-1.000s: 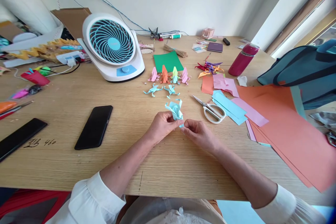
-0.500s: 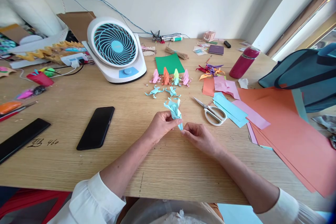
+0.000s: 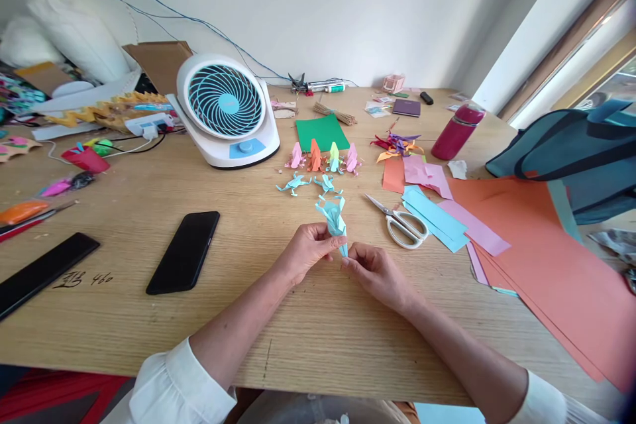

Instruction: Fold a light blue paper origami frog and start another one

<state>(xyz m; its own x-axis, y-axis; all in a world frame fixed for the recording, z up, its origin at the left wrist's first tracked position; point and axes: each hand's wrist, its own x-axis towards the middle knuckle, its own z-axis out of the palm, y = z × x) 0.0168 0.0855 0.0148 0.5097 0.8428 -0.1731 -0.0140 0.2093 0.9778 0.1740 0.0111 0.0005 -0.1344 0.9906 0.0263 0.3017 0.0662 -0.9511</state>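
Paper figure [image 3: 332, 217], light blue, was held above the table [image 3: 124, 331], inward of the near edge: left hand [image 3: 307, 253] pinched the body, apparently for steadiness; right hand [image 3: 377, 273] pinched the narrow lower end, presumably for finer control.

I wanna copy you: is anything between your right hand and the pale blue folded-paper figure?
Nothing visible: the right hand is at the lower tip of the paper figure, which the left hand holds.

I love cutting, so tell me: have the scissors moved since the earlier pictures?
No. The scissors still lie just left of the blue paper strips; only the camera's view shifted.
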